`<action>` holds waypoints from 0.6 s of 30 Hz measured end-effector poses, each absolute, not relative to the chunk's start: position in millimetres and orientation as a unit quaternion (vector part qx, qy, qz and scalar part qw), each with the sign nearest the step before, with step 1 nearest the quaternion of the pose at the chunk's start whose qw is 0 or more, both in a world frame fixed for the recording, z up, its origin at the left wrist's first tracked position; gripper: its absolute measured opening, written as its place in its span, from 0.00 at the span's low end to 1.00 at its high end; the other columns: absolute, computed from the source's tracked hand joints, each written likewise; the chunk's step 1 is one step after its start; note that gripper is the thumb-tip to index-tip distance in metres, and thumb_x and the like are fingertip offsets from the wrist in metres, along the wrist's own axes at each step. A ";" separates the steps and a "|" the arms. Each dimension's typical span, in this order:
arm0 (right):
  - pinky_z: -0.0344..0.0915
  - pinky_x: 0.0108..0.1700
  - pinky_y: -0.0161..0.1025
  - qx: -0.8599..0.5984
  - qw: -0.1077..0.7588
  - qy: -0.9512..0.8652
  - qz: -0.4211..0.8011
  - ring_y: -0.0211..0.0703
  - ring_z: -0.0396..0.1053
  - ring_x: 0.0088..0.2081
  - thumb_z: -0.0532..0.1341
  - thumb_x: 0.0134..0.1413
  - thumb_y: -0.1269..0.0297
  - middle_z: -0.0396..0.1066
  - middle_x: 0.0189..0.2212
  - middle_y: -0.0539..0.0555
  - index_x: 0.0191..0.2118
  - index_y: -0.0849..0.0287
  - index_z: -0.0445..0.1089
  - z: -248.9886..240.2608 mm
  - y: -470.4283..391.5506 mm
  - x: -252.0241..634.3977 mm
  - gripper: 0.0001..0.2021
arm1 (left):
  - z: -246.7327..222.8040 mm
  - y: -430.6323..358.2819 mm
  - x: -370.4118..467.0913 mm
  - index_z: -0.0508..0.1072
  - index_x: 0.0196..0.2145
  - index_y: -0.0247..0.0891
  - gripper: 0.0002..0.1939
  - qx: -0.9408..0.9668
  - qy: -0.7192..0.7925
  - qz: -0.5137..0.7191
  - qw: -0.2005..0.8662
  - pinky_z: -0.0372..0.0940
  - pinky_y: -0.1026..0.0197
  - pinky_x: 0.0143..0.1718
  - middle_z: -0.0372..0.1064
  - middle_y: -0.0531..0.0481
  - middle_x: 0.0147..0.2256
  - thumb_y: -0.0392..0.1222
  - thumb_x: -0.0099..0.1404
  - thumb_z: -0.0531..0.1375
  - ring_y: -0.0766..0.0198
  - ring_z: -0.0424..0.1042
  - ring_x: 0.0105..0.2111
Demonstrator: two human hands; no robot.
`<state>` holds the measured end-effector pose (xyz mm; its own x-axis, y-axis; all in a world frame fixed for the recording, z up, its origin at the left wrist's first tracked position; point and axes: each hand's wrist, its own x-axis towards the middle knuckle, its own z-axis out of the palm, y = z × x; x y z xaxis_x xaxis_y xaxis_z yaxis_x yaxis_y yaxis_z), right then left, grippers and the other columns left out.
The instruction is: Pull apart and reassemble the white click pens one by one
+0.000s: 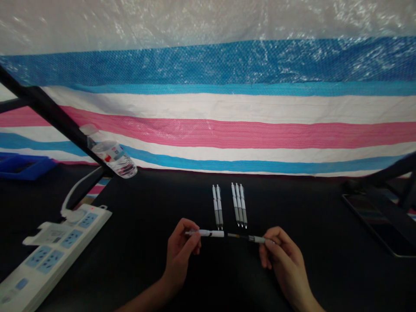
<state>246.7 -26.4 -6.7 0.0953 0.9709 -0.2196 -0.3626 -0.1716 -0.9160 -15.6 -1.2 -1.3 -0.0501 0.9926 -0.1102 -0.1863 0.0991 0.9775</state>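
Note:
Between thumb and fingers, my left hand (182, 249) pinches the white upper barrel of a pen (212, 233), its open end facing right. Opposite it, my right hand (283, 255) grips the grey front section of a pen (258, 239), from which a thin dark refill (237, 236) sticks out to the left. A small gap separates the refill's end from the white barrel. Just beyond my hands lie whole white-and-grey pens, tips toward me: a pair (217, 207) on the left and a group of three (239, 205) on the right.
A white power strip (65, 255) with a plugged-in cable lies at the left. Behind it are a clear water bottle (115, 158) and a blue tray (42, 169). A dark phone (377, 223) lies at the right. Striped sheeting (227, 134) hangs behind the black table (146, 199).

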 end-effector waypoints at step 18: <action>0.70 0.25 0.34 -0.484 0.426 -0.500 0.578 0.46 0.79 0.31 0.62 0.66 0.47 0.81 0.35 0.59 0.44 0.58 0.72 -3.5 -28.6 231.4 0.17 | 12.6 -0.5 -5.8 0.70 0.34 0.38 0.21 0.443 0.476 0.455 0.609 0.63 0.66 0.24 0.69 0.56 0.23 0.58 0.62 0.68 0.68 0.67 0.21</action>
